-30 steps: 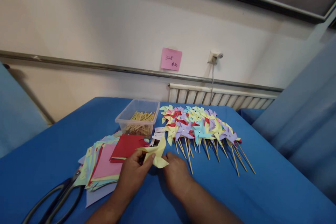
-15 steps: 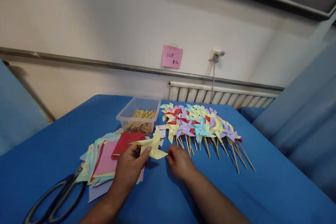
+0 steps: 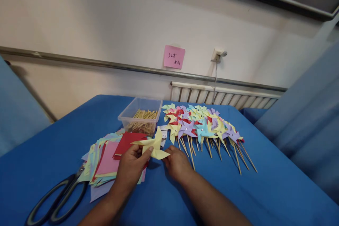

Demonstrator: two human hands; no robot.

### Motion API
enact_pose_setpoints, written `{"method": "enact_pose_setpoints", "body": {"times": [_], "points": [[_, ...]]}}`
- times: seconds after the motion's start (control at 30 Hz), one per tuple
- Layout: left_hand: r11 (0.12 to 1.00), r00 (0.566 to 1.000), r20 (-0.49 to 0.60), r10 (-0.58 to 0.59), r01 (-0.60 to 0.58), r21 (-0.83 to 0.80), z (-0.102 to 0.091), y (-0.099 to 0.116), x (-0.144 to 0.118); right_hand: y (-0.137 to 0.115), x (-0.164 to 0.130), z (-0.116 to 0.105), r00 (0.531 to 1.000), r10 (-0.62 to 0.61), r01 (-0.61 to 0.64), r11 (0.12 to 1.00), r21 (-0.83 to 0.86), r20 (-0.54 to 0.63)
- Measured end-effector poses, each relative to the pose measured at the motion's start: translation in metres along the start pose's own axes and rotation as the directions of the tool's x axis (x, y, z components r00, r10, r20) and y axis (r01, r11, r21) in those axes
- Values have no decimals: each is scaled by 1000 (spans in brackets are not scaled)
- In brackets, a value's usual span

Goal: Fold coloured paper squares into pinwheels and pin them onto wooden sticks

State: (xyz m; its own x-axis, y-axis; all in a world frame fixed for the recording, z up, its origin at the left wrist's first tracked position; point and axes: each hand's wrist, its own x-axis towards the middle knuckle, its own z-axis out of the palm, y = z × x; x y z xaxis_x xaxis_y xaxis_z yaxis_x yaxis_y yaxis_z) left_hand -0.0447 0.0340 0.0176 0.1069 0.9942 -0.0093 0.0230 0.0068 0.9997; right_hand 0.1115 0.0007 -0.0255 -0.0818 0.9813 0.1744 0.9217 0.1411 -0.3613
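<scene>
My left hand (image 3: 131,169) pinches a folded yellow paper pinwheel head (image 3: 153,146) at its middle, just above the blue table cover (image 3: 265,197). Right beside it my right hand (image 3: 177,164) lies low on the cloth with curled fingers, its fingertips at the pinwheel's lower right tip; I cannot tell if it holds anything small. A row of finished pinwheels on wooden sticks (image 3: 202,127) lies just beyond the right hand.
A stack of coloured paper squares (image 3: 107,164) with a red sheet on top lies left of my hands. Black scissors (image 3: 57,199) rest at the front left. A clear plastic box of wooden sticks (image 3: 141,116) stands behind. A pink note (image 3: 174,57) hangs on the wall.
My left hand lifted the yellow pinwheel slightly and turned it. My right hand drew away from the paper, then came back to its lower right tip.
</scene>
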Motion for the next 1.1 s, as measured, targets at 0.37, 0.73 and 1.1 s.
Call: {"method": "enact_pose_setpoints", "body": {"times": [0.37,0.73,1.1], "points": [[1000,1000,7,-17,17,-17,1,2,-1,4,-8,-11,997,-5,-2,995,95,72],[999,999,-2,-37,37,-9,2,6,-2,13,-4,-7,993,90,-99,986,133,72],[999,999,16,-40,40,-1,2,4,-2,16,-5,-10,995,88,-96,980,177,52]]}}
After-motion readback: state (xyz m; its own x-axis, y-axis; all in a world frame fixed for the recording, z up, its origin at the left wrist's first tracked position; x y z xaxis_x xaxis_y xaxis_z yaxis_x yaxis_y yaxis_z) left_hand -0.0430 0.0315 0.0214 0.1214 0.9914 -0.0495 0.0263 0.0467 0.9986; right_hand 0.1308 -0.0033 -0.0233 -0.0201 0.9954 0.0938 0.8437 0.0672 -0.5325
